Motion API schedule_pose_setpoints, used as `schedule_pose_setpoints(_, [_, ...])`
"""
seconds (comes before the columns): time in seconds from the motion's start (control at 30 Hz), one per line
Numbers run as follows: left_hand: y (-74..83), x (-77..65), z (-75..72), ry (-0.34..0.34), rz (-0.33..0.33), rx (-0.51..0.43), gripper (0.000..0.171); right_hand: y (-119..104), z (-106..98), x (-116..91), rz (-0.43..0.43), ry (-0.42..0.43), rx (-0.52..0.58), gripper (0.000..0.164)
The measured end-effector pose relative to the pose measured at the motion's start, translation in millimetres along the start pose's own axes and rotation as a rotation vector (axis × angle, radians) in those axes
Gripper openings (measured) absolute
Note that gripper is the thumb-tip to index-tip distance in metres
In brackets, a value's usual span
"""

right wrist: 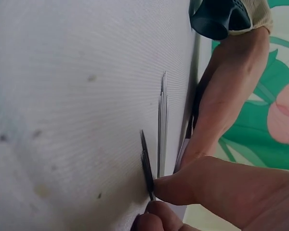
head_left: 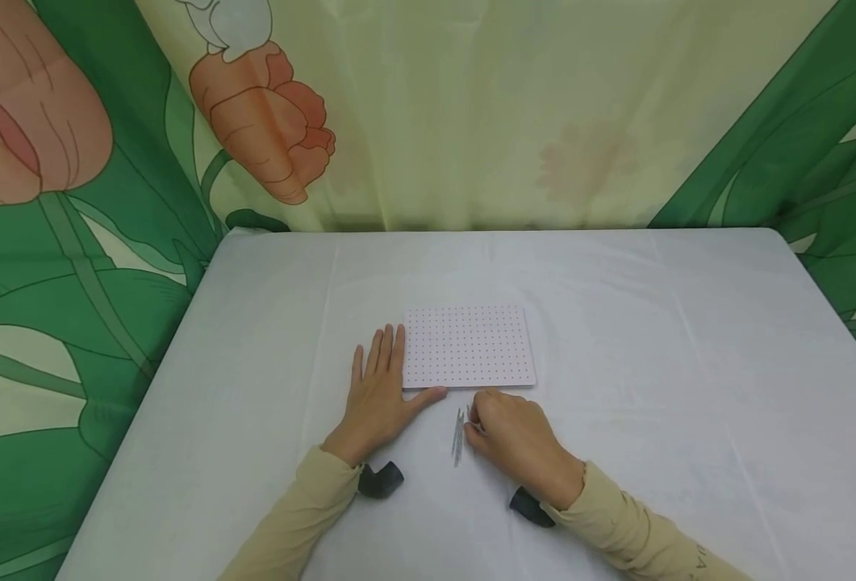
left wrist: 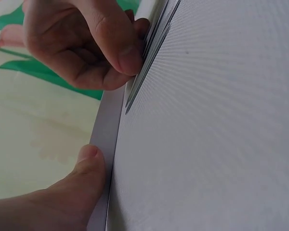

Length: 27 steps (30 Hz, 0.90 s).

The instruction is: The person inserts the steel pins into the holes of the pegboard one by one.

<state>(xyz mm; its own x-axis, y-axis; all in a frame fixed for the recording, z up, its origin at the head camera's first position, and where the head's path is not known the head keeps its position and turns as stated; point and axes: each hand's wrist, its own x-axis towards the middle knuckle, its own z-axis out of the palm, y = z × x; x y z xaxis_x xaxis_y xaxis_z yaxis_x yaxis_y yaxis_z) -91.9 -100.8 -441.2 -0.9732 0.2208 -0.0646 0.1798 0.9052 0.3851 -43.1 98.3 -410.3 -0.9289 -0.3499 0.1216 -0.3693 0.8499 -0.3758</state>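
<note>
A white board (head_left: pixel 471 347) dotted with rows of small holes lies flat on the table. My left hand (head_left: pixel 378 403) rests against it, straight fingers along the left edge and thumb at the near edge. In front of the board lies a small bunch of thin metal pins (head_left: pixel 458 436), seen as slim silvery rods (right wrist: pixel 163 125) in the right wrist view. Just right of them, my right hand (head_left: pixel 515 434) pinches one or more thin metal pins (right wrist: pixel 145 163) between thumb and fingers, low over the cloth. How many it holds I cannot tell.
A white cloth (head_left: pixel 660 387) covers the table. Behind it hangs a curtain (head_left: pixel 471 113) printed with leaves and flowers. Dark wrist-worn devices (head_left: pixel 381 481) sit below both hands, close to the table.
</note>
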Motion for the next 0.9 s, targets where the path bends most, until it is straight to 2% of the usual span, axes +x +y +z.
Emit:
schedule_pose_setpoints(0.2, [-0.2,0.8,-1.2,-0.010,-0.005,0.007,0.112,-5.9,0.1,0.5,0.019,0.028,-0.099,0.031])
schedule_pose_setpoints(0.3, [-0.4,1.0,-1.6,-0.014,-0.006,0.008,0.111,-9.5,1.1,0.9,0.037,0.021,-0.138,0.033])
schedule_pose_setpoints(0.5, [-2.0,0.0,-1.6,-0.010,0.003,-0.004,0.110,-16.7,4.7,0.3,0.071,0.005,-0.142,0.028])
schedule_pose_setpoints(0.73, [-3.0,-0.5,-1.4,-0.012,0.007,-0.016,0.110,-15.1,9.1,1.7,0.057,0.040,-0.154,0.026])
schedule_pose_setpoints(0.9, [-3.1,0.6,-0.3,-0.007,0.008,-0.014,0.110,-11.0,6.6,1.8,0.056,0.010,-0.096,0.030])
